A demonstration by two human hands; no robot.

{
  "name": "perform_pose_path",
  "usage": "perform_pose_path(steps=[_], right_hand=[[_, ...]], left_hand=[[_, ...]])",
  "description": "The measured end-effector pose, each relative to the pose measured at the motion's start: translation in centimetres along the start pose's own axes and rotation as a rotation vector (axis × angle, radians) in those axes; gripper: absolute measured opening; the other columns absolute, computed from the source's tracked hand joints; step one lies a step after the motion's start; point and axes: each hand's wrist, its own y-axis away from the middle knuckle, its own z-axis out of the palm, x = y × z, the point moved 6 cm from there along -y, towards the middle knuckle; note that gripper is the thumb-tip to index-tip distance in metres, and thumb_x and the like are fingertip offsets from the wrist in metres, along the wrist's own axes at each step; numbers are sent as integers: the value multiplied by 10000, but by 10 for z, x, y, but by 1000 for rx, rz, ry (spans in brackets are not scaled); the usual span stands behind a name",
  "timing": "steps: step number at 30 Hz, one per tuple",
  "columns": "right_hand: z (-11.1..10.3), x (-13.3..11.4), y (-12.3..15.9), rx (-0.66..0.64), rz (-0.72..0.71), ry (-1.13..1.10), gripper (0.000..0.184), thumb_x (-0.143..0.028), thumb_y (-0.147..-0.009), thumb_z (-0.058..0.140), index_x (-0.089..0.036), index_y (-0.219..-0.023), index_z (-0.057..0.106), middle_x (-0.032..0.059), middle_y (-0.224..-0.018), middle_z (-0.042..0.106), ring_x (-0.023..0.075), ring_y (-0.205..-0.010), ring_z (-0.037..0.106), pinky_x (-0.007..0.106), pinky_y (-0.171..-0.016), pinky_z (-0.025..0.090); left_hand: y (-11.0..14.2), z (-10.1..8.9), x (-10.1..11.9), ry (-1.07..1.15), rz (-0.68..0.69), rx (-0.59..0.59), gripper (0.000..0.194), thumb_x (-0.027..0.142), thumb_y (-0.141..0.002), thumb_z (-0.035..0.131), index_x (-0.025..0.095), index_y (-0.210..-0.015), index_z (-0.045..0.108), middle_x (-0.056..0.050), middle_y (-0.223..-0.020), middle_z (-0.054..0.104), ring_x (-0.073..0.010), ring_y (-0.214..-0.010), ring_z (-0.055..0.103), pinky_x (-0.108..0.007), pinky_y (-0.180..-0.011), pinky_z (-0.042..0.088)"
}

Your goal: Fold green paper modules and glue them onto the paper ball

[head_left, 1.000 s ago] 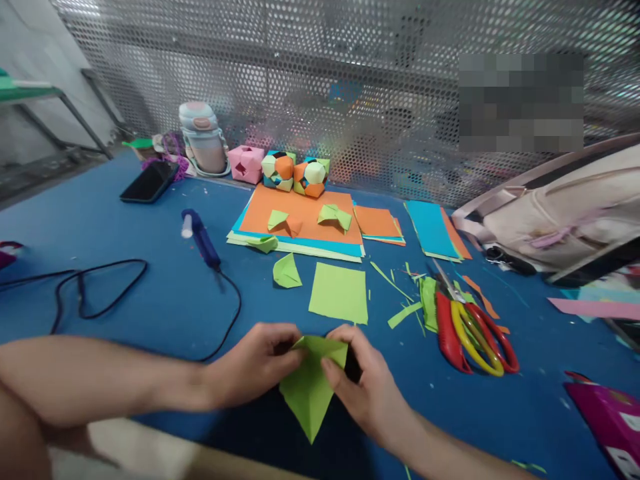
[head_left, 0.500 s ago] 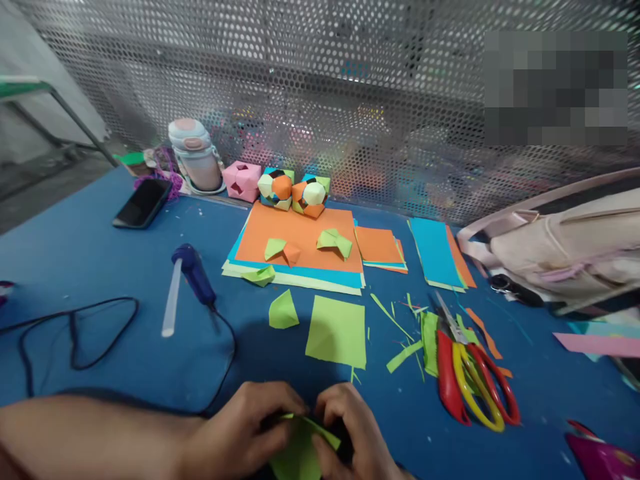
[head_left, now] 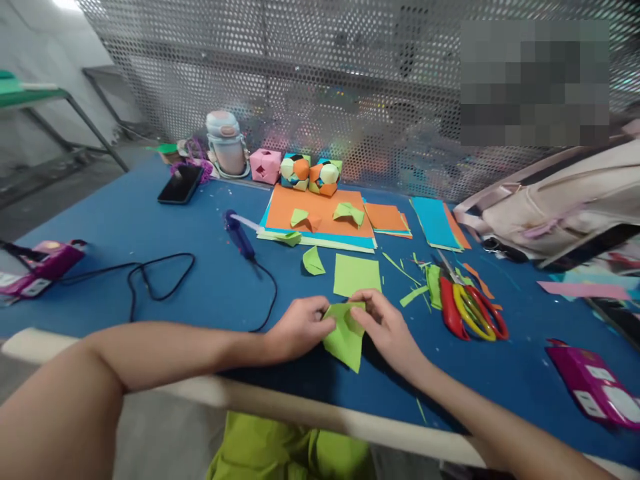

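Between my two hands is a creased green paper square (head_left: 345, 337), held just above the blue table near its front edge. My left hand (head_left: 305, 327) pinches its upper left corner between thumb and fingers. My right hand (head_left: 383, 327) grips the upper right part, thumb on the near face. Just beyond lies a flat green paper square (head_left: 356, 275). To its left is a folded green piece (head_left: 313, 261). Two more folded pieces, one green (head_left: 349, 214) and one green and orange (head_left: 306, 219), rest on the orange sheets (head_left: 285, 207).
Scissors (head_left: 467, 307) and green paper scraps (head_left: 415, 295) lie to the right. A blue glue gun (head_left: 240, 237) with its cord is at left. Folded paper cubes (head_left: 325, 177), a bottle (head_left: 226, 147) and a phone (head_left: 181, 185) stand or lie farther back. A bag (head_left: 550, 200) sits at right.
My view has pulled back and tilted down, bringing my forearms and the table's front edge into sight. The paper in my hands now appears more opened out.
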Motion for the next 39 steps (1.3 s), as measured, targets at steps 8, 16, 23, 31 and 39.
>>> perform_pose_path(steps=[8,16,23,31,39], right_hand=[[23,-12,-18,137,109,-43,198,-357,-752,579,-187,-806,493,-6,-713,575,135,-605,532,253,-536,432],[19,-13,-23,282,-163,138,98,-277,-809,559,-184,-804,592,5,-713,604,126,-612,535,257,-577,451],[17,-21,-14,217,-493,227,218,-122,-852,484,-218,-954,650,71,-912,688,176,-859,651,331,-754,534],[16,-23,-6,121,-613,347,328,-48,-832,446,-197,-1026,666,110,-1031,671,172,-939,649,315,-802,549],[22,-32,0,138,-710,472,305,-41,-844,427,-152,-1011,656,143,-1006,652,177,-933,644,298,-779,554]], left_hand=[[-15,-15,-16,288,-5,122,177,260,-693,494,164,-572,408,65,-546,358,-74,-543,330,-200,-493,274],[-25,-18,-21,477,-42,112,242,355,-724,538,153,-621,453,55,-563,404,-71,-538,382,-189,-486,345],[-26,-12,-16,599,-89,23,192,328,-720,548,148,-670,506,39,-618,478,-84,-590,478,-209,-565,449],[-24,-12,-14,524,-42,5,147,250,-720,513,159,-611,475,66,-557,404,-66,-526,394,-187,-507,361],[-16,-20,-5,320,73,38,162,263,-720,505,152,-604,484,50,-579,365,-88,-585,350,-202,-530,303]])
